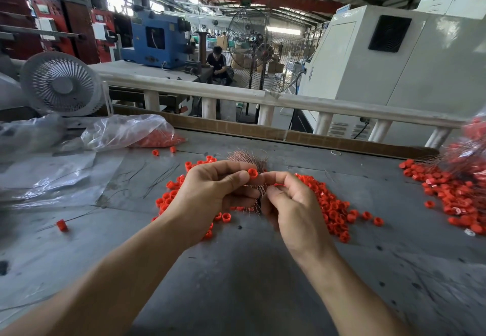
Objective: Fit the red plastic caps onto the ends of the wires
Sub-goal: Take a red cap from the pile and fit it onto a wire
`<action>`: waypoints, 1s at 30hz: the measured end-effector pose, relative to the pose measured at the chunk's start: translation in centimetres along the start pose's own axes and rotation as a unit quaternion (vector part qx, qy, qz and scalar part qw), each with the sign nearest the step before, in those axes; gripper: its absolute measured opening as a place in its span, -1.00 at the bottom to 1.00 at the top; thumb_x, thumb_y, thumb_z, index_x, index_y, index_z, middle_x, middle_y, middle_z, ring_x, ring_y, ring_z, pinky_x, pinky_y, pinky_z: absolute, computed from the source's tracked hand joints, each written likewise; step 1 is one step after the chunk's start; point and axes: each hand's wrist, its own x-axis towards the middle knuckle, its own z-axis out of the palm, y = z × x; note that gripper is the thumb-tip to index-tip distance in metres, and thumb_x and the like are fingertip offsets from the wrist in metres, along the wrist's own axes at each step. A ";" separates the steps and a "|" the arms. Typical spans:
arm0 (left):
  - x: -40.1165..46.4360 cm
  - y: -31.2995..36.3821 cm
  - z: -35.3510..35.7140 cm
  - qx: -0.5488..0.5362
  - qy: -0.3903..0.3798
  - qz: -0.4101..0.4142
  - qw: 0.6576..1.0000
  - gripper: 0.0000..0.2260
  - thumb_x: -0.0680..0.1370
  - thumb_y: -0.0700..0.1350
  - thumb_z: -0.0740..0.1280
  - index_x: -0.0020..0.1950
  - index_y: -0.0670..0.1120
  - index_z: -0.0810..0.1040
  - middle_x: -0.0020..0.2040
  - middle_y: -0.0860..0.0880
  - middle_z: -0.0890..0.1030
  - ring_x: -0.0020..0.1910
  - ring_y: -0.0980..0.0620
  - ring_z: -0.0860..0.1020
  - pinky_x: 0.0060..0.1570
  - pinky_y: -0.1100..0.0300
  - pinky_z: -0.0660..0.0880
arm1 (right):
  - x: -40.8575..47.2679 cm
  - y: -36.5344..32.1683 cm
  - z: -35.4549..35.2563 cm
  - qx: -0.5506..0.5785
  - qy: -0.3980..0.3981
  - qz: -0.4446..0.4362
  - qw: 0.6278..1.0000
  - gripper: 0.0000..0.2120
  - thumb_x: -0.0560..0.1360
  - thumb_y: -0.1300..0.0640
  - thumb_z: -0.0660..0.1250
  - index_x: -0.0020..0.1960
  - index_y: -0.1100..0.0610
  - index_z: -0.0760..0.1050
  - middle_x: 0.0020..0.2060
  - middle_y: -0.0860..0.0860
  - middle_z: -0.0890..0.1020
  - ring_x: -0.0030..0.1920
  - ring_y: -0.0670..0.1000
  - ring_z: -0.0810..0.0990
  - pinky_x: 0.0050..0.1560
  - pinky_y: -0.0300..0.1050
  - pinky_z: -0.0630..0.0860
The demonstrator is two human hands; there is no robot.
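Observation:
My left hand (210, 191) pinches one red plastic cap (253, 173) between thumb and forefinger, above the table. My right hand (292, 201) is closed beside it, its forefinger tip touching the cap; a thin wire seems pinched in its fingers, though I cannot make it out clearly. Behind and under both hands lies a bundle of copper-coloured wires (247, 159). Loose red caps (334, 209) lie scattered on the grey table around the hands.
A clear plastic bag with red caps (147, 136) lies at back left beside a small white fan (60, 83). Another heap of red caps with wires (457, 193) sits at right. A single cap (62, 225) and thin dark wires (160, 178) lie at left. A white railing (263, 96) borders the table.

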 end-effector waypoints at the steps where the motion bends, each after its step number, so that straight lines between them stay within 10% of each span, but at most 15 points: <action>1: 0.0 0.0 0.1 -0.003 -0.002 0.000 1.000 -0.82 0.44 -0.17 0.42 0.01 -0.17 0.70 0.01 -0.23 0.73 -0.19 -0.03 0.71 -0.22 0.17 0.65 | 0.0 0.0 0.0 0.001 -0.002 0.005 1.000 -0.78 0.66 0.25 0.23 0.05 0.05 0.63 -0.41 -0.16 0.62 -0.42 -0.24 0.53 -0.43 -0.45 0.37; 11: -0.3 0.5 0.3 -0.021 -0.007 -0.021 1.000 -0.74 0.46 -0.18 0.38 0.10 -0.27 0.61 0.03 -0.30 0.71 -0.08 -0.10 0.73 -0.17 0.18 0.67 | 0.0 0.5 0.1 -0.033 -0.058 0.029 0.997 -0.76 0.55 0.15 0.18 0.05 -0.01 0.60 -0.27 0.08 0.70 -0.39 0.05 0.62 -0.52 -0.19 0.40; 23: -0.2 0.4 0.1 -0.009 0.013 -0.022 1.000 -0.88 0.62 -0.29 0.30 0.10 -0.27 0.61 0.02 -0.28 0.71 -0.05 -0.12 0.73 -0.11 0.14 0.68 | 2.0 0.3 -4.4 -0.301 0.210 -0.004 0.930 -0.88 0.50 0.15 0.38 -0.14 -0.06 0.61 -0.27 -0.20 0.65 -0.21 -0.20 0.61 -0.22 -0.22 0.48; 30: 0.0 0.1 -0.2 -0.004 0.014 -0.016 1.000 -0.88 0.61 -0.27 0.33 0.08 -0.25 0.64 0.03 -0.27 0.71 -0.03 -0.14 0.73 -0.13 0.16 0.66 | 2.3 0.7 -6.5 -0.418 0.148 0.070 0.894 -0.79 0.47 0.08 0.44 -0.32 -0.10 0.60 -0.40 -0.35 0.60 -0.37 -0.18 0.57 -0.33 -0.19 0.44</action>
